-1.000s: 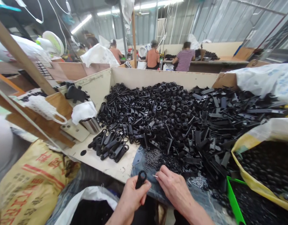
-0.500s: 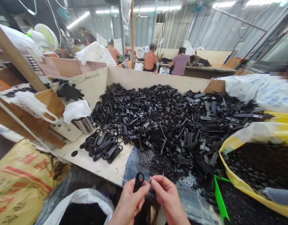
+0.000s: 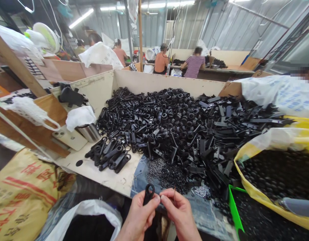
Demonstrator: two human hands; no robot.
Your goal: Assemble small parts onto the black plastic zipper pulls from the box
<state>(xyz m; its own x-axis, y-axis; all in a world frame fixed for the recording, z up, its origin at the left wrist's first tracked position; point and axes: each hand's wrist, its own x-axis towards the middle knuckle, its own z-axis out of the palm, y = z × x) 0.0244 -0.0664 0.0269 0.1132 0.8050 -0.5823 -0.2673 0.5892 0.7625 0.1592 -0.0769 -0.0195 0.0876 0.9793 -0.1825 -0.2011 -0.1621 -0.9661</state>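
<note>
My left hand (image 3: 142,214) is closed around a black plastic part with a ring-shaped end (image 3: 149,190), and the ring points up. Close beside it, my right hand (image 3: 178,209) is pinched, thumb and forefinger tips almost meeting the left thumb. A thin brownish pin-like rod (image 3: 174,193) sticks up from the right hand's fingers. Anything else between the right fingertips is too small to make out. Just beyond the hands lie a heap of tiny dark and grey pieces (image 3: 164,172) and a small scatter of silver pins (image 3: 201,191), on a blue cloth (image 3: 141,174).
A big pile of black plastic parts (image 3: 164,117) fills the walled table. Similar ring-ended parts (image 3: 111,155) lie left, near a steel cup (image 3: 90,133). At right stand a green tray (image 3: 234,211) and a yellow sack (image 3: 244,157); a white sack (image 3: 94,204) is low left. Co-workers (image 3: 161,62) sit behind.
The view has shifted slightly. Both hands keep nearly the same pose, the right fingertips now a little closer to the left thumb.
</note>
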